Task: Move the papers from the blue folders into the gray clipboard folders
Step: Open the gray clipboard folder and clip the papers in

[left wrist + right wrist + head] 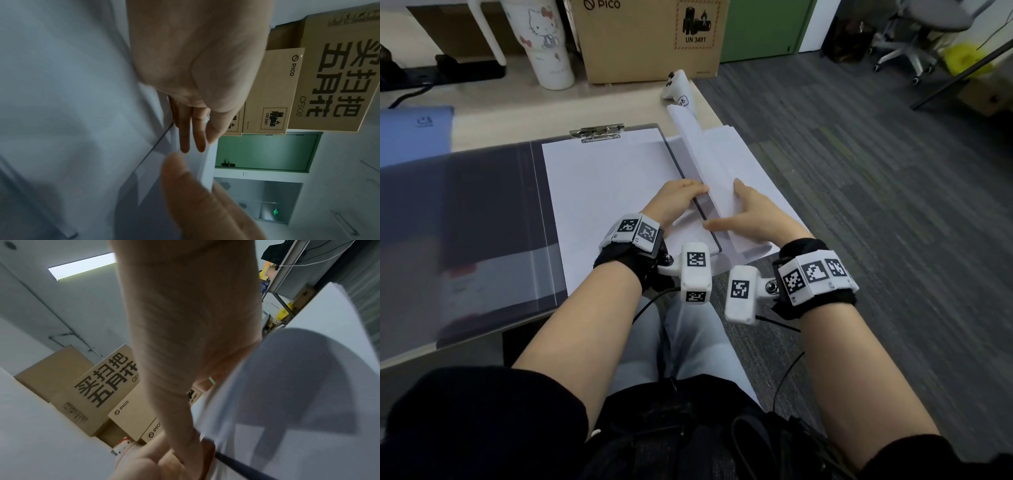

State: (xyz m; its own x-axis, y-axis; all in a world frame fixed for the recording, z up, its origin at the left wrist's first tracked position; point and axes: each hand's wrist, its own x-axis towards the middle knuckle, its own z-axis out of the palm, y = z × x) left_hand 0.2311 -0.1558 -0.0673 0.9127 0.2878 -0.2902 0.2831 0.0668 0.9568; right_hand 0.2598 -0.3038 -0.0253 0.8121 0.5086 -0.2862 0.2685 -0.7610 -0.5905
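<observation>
The gray clipboard folder (465, 212) lies open on the desk. A white sheet (613, 185) sits under its metal clip (599, 132) on the right half. Just right of it, a sheaf of white papers (702, 161) stands curled up on edge over a flat stack (756, 171) at the desk's right edge. My left hand (678, 197) pinches the sheaf's near left side, fingers straight along it (185, 138). My right hand (753, 212) grips it from the right, thumb in front. A blue folder (414, 130) lies at the back left.
A PICO cardboard box (650, 41), a white tumbler (544, 44) and a white controller (678, 89) stand at the back of the desk. The desk ends just right of the paper stack, above gray carpet (859, 171). An office chair (914, 41) is far right.
</observation>
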